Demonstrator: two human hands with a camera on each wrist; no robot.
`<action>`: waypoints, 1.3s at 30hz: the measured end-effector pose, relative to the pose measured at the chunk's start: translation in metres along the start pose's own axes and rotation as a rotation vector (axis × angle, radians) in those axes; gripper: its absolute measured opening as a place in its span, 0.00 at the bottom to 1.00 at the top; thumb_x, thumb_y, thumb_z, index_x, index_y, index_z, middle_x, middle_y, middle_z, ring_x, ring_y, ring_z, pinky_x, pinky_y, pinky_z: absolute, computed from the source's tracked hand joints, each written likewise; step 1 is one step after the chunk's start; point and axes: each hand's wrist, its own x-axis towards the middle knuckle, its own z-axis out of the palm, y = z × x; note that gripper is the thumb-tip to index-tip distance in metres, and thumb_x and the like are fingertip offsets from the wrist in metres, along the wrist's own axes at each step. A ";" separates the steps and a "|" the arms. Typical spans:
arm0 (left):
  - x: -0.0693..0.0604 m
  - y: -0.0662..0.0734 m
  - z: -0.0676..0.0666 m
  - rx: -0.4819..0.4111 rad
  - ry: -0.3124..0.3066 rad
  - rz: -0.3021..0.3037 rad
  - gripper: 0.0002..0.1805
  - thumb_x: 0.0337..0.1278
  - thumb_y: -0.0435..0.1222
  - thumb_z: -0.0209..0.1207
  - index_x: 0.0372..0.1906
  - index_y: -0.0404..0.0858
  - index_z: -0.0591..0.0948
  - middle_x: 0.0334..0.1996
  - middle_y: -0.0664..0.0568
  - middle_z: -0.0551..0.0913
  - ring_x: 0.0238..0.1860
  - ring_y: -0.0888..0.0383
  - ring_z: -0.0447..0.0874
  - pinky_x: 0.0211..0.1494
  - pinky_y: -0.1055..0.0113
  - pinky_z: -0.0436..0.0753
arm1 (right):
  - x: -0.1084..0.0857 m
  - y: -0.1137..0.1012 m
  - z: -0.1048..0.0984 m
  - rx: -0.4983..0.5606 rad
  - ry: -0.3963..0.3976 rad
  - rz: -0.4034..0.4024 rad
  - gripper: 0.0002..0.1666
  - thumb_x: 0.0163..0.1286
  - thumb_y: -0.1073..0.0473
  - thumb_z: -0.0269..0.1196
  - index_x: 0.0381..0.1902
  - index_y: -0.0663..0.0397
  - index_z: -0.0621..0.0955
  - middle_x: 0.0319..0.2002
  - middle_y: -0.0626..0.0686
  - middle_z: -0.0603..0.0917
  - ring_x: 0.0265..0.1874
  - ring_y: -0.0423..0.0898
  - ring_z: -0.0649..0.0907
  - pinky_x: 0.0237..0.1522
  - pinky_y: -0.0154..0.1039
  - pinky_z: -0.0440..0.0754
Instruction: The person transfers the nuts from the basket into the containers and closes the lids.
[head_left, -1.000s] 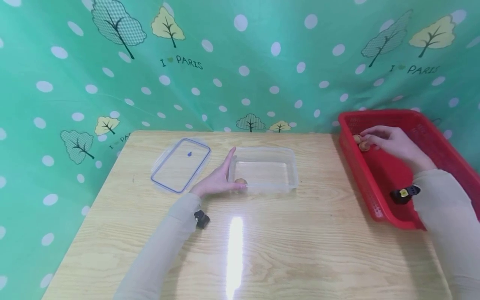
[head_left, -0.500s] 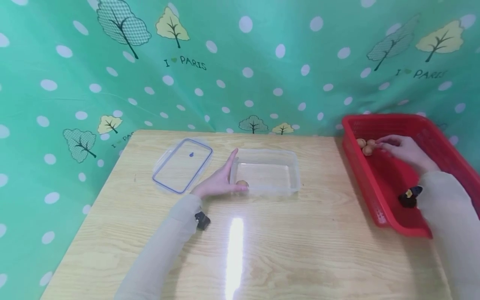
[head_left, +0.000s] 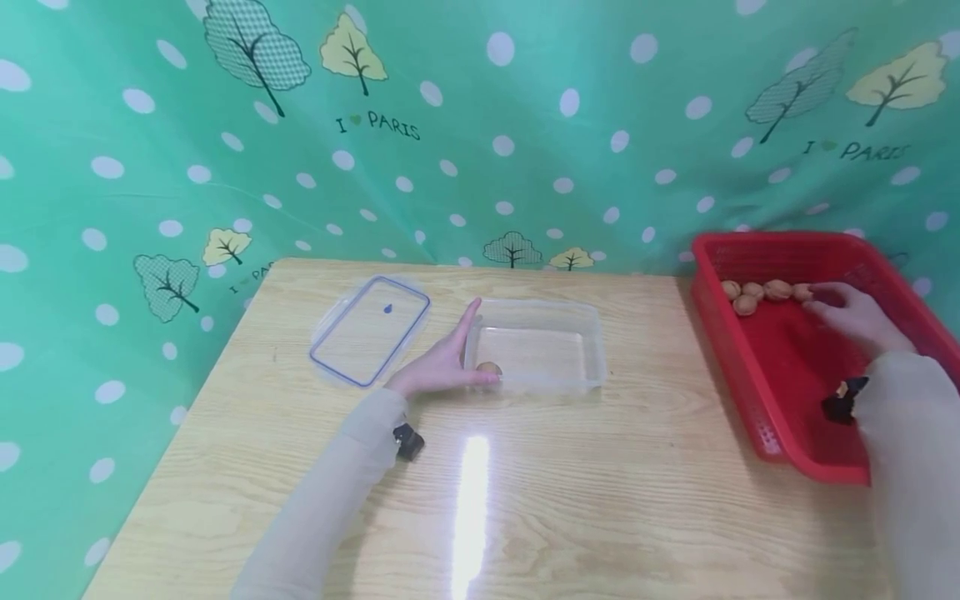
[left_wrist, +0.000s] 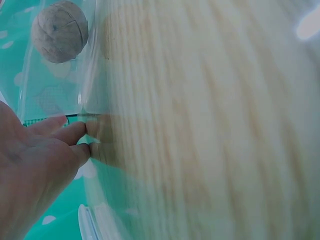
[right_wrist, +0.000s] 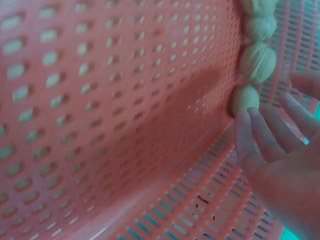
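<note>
My left hand (head_left: 442, 362) rests against the left end of a clear plastic box (head_left: 551, 385), thumb along its front and index finger stretched toward the back corner. Inside the box, by the thumb, lies one walnut (head_left: 489, 367), which the left wrist view shows as a round walnut (left_wrist: 60, 32) behind the clear wall. In the red basket, my right hand (head_left: 858, 315) touches the rightmost walnut (head_left: 802, 292) of a row. The right wrist view has straight fingertips (right_wrist: 243, 120) on that walnut (right_wrist: 245, 99), with the thumb apart from it.
Several walnuts (head_left: 777, 290) line the far left corner of the red basket (head_left: 780, 437) at the table's right. A clear lid with a blue seal (head_left: 370, 332) lies left of the box. A green patterned cloth (head_left: 450, 100) hangs behind the wooden table (head_left: 585, 492).
My right hand has moved right along the basket's far side, uncovering more walnuts. My left hand stays at the box. The whole view has shifted slightly.
</note>
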 end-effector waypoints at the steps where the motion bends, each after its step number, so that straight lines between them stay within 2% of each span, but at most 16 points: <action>1: 0.000 0.000 0.000 0.000 0.000 0.001 0.69 0.44 0.50 0.73 0.73 0.66 0.28 0.76 0.51 0.37 0.73 0.44 0.44 0.70 0.44 0.53 | 0.000 0.001 0.000 -0.023 -0.001 0.002 0.40 0.74 0.52 0.53 0.67 0.80 0.53 0.54 0.76 0.64 0.42 0.55 0.76 0.32 0.42 0.82; 4: -0.001 0.000 0.000 0.002 0.000 -0.005 0.69 0.44 0.49 0.73 0.73 0.68 0.27 0.77 0.52 0.37 0.73 0.44 0.44 0.70 0.45 0.53 | 0.004 0.003 0.000 -0.033 0.008 0.010 0.42 0.75 0.52 0.50 0.68 0.81 0.48 0.58 0.81 0.57 0.52 0.75 0.63 0.44 0.64 0.76; 7: -0.001 0.001 0.000 0.002 -0.001 -0.002 0.69 0.44 0.49 0.74 0.72 0.69 0.27 0.77 0.51 0.37 0.73 0.44 0.44 0.71 0.46 0.53 | 0.009 0.005 0.000 -0.034 0.018 -0.009 0.42 0.76 0.51 0.48 0.68 0.81 0.48 0.60 0.81 0.55 0.55 0.76 0.59 0.51 0.73 0.63; 12: 0.000 0.001 0.002 0.013 -0.014 -0.002 0.69 0.43 0.52 0.73 0.72 0.69 0.26 0.76 0.51 0.36 0.74 0.45 0.44 0.71 0.48 0.52 | 0.012 0.009 -0.001 -0.019 0.000 0.000 0.43 0.77 0.50 0.47 0.69 0.81 0.45 0.60 0.82 0.54 0.55 0.77 0.58 0.51 0.74 0.62; 14: 0.000 0.001 0.002 0.021 -0.019 -0.007 0.69 0.42 0.54 0.73 0.71 0.70 0.26 0.76 0.52 0.36 0.74 0.46 0.44 0.71 0.49 0.52 | 0.012 0.011 -0.001 -0.004 -0.017 0.027 0.45 0.76 0.48 0.47 0.69 0.80 0.43 0.60 0.82 0.53 0.54 0.78 0.58 0.50 0.73 0.66; 17: 0.000 0.001 0.001 0.019 -0.014 -0.010 0.69 0.42 0.54 0.73 0.72 0.69 0.26 0.77 0.52 0.37 0.74 0.45 0.44 0.71 0.48 0.52 | 0.014 0.015 -0.001 0.002 -0.044 0.019 0.44 0.76 0.49 0.48 0.70 0.78 0.43 0.59 0.80 0.55 0.49 0.66 0.67 0.41 0.50 0.82; 20: -0.001 0.002 0.001 0.014 -0.011 -0.011 0.70 0.42 0.53 0.73 0.72 0.69 0.27 0.77 0.52 0.37 0.74 0.45 0.44 0.71 0.48 0.52 | 0.018 0.017 0.000 0.019 -0.030 0.017 0.41 0.76 0.51 0.50 0.71 0.75 0.49 0.55 0.75 0.63 0.40 0.49 0.73 0.28 0.31 0.77; 22: -0.001 0.002 0.000 0.012 -0.009 -0.006 0.70 0.43 0.52 0.73 0.73 0.67 0.27 0.76 0.51 0.37 0.73 0.45 0.44 0.71 0.47 0.52 | 0.019 0.019 0.001 0.025 -0.036 0.023 0.41 0.76 0.50 0.49 0.70 0.76 0.49 0.54 0.76 0.64 0.40 0.51 0.73 0.32 0.38 0.79; 24: -0.002 0.002 -0.001 0.010 -0.008 -0.002 0.70 0.42 0.52 0.73 0.73 0.67 0.27 0.76 0.50 0.38 0.73 0.44 0.44 0.71 0.47 0.52 | 0.019 0.018 0.001 0.032 -0.057 0.052 0.42 0.76 0.48 0.46 0.70 0.78 0.48 0.55 0.78 0.62 0.45 0.61 0.72 0.40 0.52 0.78; 26: -0.001 0.002 -0.001 0.012 -0.008 0.002 0.70 0.42 0.52 0.74 0.73 0.66 0.27 0.76 0.50 0.38 0.73 0.44 0.44 0.71 0.47 0.52 | 0.018 0.017 0.001 0.021 -0.066 0.091 0.45 0.76 0.45 0.44 0.70 0.79 0.46 0.58 0.80 0.58 0.50 0.71 0.66 0.44 0.63 0.73; 27: -0.001 0.002 -0.001 0.013 -0.008 0.004 0.70 0.42 0.52 0.74 0.73 0.66 0.27 0.76 0.50 0.38 0.73 0.44 0.44 0.71 0.47 0.52 | 0.018 0.017 0.001 -0.001 -0.073 0.079 0.46 0.75 0.44 0.42 0.68 0.83 0.45 0.59 0.82 0.55 0.51 0.74 0.62 0.44 0.63 0.71; 28: -0.001 0.002 0.000 0.013 -0.008 0.007 0.70 0.43 0.52 0.73 0.73 0.66 0.27 0.76 0.49 0.38 0.73 0.44 0.44 0.71 0.47 0.52 | 0.018 0.017 0.002 -0.012 -0.069 0.074 0.45 0.75 0.45 0.43 0.67 0.83 0.47 0.59 0.82 0.56 0.51 0.74 0.63 0.44 0.58 0.73; 30: -0.001 0.001 0.000 0.015 -0.009 0.006 0.70 0.43 0.52 0.73 0.73 0.66 0.27 0.76 0.49 0.37 0.74 0.45 0.43 0.71 0.47 0.51 | 0.017 0.017 0.002 -0.036 -0.052 0.037 0.42 0.75 0.47 0.44 0.66 0.83 0.51 0.58 0.81 0.58 0.49 0.67 0.66 0.40 0.44 0.74; 33: -0.001 0.001 0.000 0.015 -0.009 0.003 0.70 0.43 0.51 0.73 0.73 0.66 0.27 0.76 0.49 0.37 0.74 0.46 0.43 0.72 0.49 0.51 | 0.017 0.018 0.002 -0.048 -0.026 -0.026 0.38 0.75 0.51 0.47 0.63 0.83 0.55 0.56 0.80 0.61 0.41 0.39 0.70 0.31 0.26 0.66; 36: -0.001 0.002 0.000 0.015 -0.008 0.005 0.70 0.43 0.51 0.73 0.73 0.67 0.26 0.76 0.49 0.37 0.74 0.46 0.43 0.72 0.49 0.51 | 0.017 0.019 0.003 -0.013 -0.023 -0.051 0.37 0.75 0.53 0.47 0.62 0.84 0.54 0.54 0.80 0.61 0.33 0.21 0.62 0.28 0.21 0.64; 39: -0.001 0.001 0.000 0.012 -0.006 0.007 0.70 0.43 0.52 0.73 0.73 0.67 0.27 0.76 0.49 0.37 0.74 0.45 0.43 0.71 0.48 0.51 | 0.017 0.018 0.005 0.015 -0.019 -0.048 0.37 0.75 0.53 0.47 0.62 0.85 0.53 0.53 0.80 0.61 0.30 0.17 0.60 0.27 0.19 0.64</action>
